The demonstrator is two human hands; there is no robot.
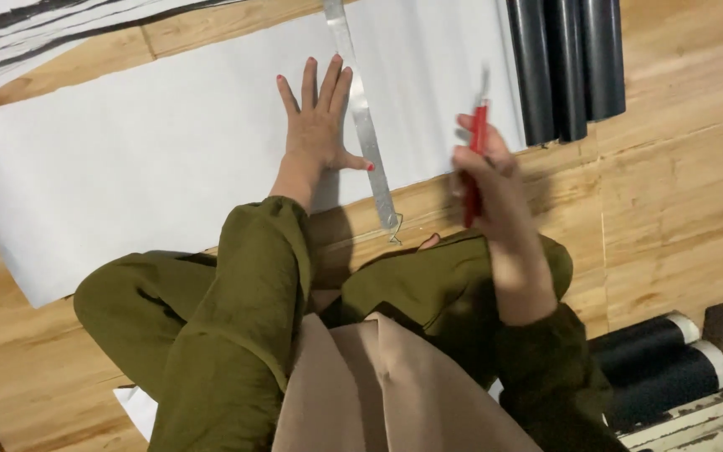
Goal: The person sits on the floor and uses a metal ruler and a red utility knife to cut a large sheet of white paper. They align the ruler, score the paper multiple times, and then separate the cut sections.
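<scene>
Left hand point(318, 125): flat on the big white paper sheet point(152, 159), fingers spread wide open, thumb tip touching the edge of the metal ruler point(363, 117). Not gripping anything, just pressing down.
Right hand point(489, 180): lifted off the floor, fingers closed round a red-handled knife point(475, 159), blade end pointing away from the body. It's a bit blurry, so can't make out the blade itself.
Ruler: long, silvery, lying on the sheet and running from the far edge back toward the knees, near end sticking out over the wooden floor point(679, 184).
Paper: spread on the floor in front of the crossed legs in olive green trousers point(236, 335).
Other stuff: dark tubes point(566, 67) lying just past the sheet's right edge, a couple of black rolls point(663, 360) down at the right.
</scene>
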